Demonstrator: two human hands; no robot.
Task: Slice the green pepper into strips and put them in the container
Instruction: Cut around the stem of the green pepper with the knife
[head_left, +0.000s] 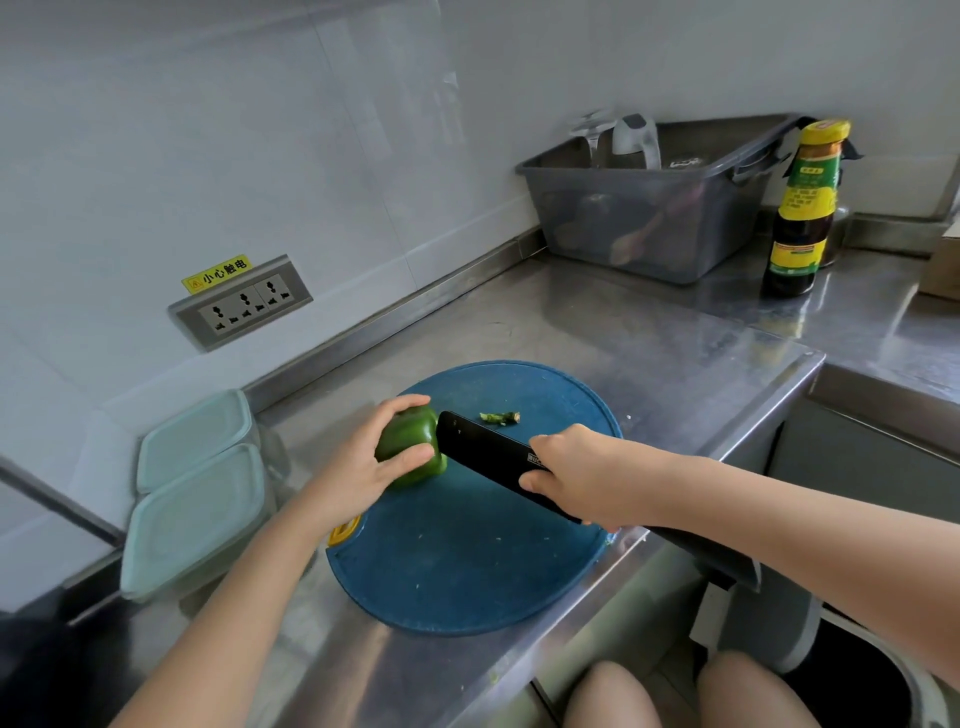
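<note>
Pepper in left hand, knife alongside

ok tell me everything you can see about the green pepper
The green pepper is glossy, dark green and apparently still whole. It lies on its side on the round blue cutting board. The left hand grips it from above, and the black knife in the right hand meets its right side. A cut-off stem lies apart, behind the blade.

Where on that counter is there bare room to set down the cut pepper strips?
Bare steel lies between the blue cutting board and the grey tub. The board's near half is free. By the green pepper and knife it is crowded.
</note>
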